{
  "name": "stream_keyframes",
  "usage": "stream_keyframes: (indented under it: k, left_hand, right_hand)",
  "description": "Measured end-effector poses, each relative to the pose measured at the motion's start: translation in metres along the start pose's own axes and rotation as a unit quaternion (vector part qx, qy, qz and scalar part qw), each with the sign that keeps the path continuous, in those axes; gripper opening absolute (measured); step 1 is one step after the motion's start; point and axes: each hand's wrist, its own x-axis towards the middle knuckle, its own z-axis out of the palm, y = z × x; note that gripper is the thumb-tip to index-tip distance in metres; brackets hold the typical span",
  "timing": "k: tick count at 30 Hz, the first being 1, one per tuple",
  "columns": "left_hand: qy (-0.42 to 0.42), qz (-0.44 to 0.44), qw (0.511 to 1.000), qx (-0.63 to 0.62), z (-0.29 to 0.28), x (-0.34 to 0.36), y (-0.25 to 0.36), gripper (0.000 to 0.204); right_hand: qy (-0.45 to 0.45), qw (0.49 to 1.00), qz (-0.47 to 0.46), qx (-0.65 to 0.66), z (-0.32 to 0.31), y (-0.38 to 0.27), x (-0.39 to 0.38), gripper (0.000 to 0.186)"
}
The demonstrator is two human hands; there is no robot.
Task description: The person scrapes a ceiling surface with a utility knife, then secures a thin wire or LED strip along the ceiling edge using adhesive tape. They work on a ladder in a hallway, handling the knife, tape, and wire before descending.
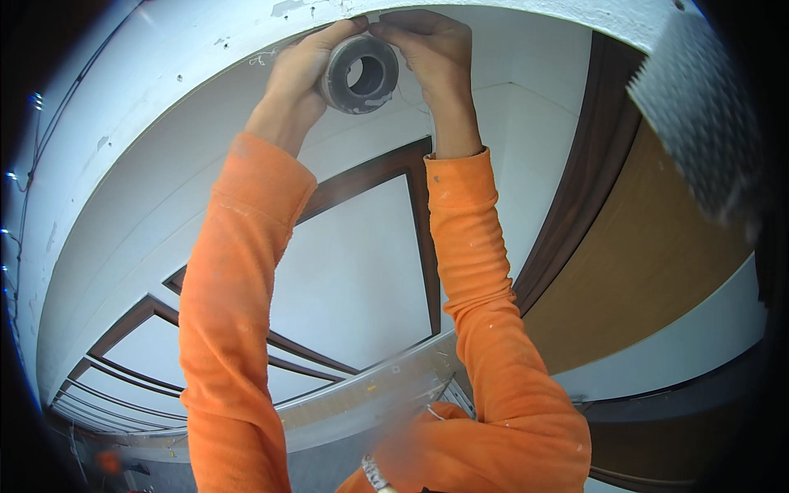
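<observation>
Both my arms, in orange sleeves, reach up to the underside of a pale, curved ceiling edge point(214, 53). My left hand point(308, 70) is closed around the side of a grey roll of tape point(335, 80), whose open core faces me. My right hand point(436, 51) is on the roll's other side, thumb and fingers bent in a pinch against the edge just above it. What sits between those right fingertips is hidden. The fingertips of both hands come nearly together at the top of the roll.
Dark-framed white panels point(353, 263) lie beyond my arms. To the right run a dark brown strip point(588, 164) and a tan panel point(649, 246). A blurred grey textured piece point(699, 107) hangs close at upper right. Thin wires with small lights point(37, 103) run along the left.
</observation>
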Motion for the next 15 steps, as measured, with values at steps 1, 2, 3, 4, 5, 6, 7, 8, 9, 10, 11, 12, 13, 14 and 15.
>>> stream_keyframes:
  k: [1,2,3,4,5,6,7,8,9,10,11,12,13,14,15]
  left_hand:
    - [-0.004,0.0,1.0,-0.006,-0.001,-0.001,0.0,0.028]
    - [-0.01,0.001,1.0,-0.008,0.001,-0.002,-0.001,0.028]
    - [-0.015,0.001,1.0,-0.011,0.002,-0.003,0.0,0.028]
    - [-0.02,0.001,1.0,-0.013,0.003,-0.004,-0.001,0.028]
    - [-0.026,-0.004,0.999,-0.025,0.002,-0.003,0.001,0.028]
    - [-0.031,-0.008,0.999,-0.036,0.0,-0.002,0.002,0.028]
    - [-0.036,-0.013,0.998,-0.047,-0.001,0.0,0.003,0.027]
    - [-0.029,-0.013,0.999,-0.043,-0.001,0.0,0.004,0.027]
    - [-0.022,-0.012,0.999,-0.04,-0.001,0.0,0.005,0.027]
    - [-0.016,-0.011,0.999,-0.036,-0.001,0.0,0.006,0.026]
    - [-0.01,-0.019,0.999,-0.03,0.0,-0.001,0.007,0.026]
    - [-0.005,-0.028,0.999,-0.024,0.002,-0.002,0.009,0.027]
    - [0.0,-0.036,0.999,-0.018,0.005,-0.002,0.009,0.028]
    - [-0.002,-0.035,0.999,-0.02,0.003,-0.002,0.01,0.027]
    - [-0.004,-0.034,0.999,-0.021,0.001,-0.002,0.01,0.027]
  right_hand:
    - [0.002,1.0,0.002,-0.006,0.001,-0.001,-0.001,0.022]
    - [0.003,1.0,0.003,-0.013,0.0,0.0,-0.002,0.021]
    - [0.013,0.999,0.016,-0.025,-0.001,0.0,-0.003,0.021]
    - [0.023,0.999,0.029,-0.037,-0.001,0.002,-0.005,0.021]
    - [0.034,0.997,0.042,-0.05,0.001,0.002,-0.006,0.021]
    - [0.045,0.997,0.032,-0.049,0.002,0.002,-0.007,0.023]
    - [0.056,0.997,0.022,-0.048,0.004,0.002,-0.009,0.025]
    - [0.069,0.997,0.012,-0.045,0.004,0.0,-0.011,0.027]
    - [0.06,0.997,0.02,-0.041,0.004,-0.003,-0.013,0.028]
    - [0.051,0.998,0.028,-0.037,0.004,-0.006,-0.014,0.028]
    - [0.044,0.998,0.038,-0.033,0.002,-0.006,-0.014,0.028]
    - [0.044,0.998,0.045,-0.027,0.0,-0.005,-0.013,0.029]
    - [0.044,0.997,0.051,-0.021,-0.001,-0.005,-0.012,0.031]
    - [0.041,0.997,0.059,-0.011,0.002,-0.003,-0.01,0.032]
    - [0.038,0.997,0.063,0.023,0.004,-0.001,-0.01,0.032]
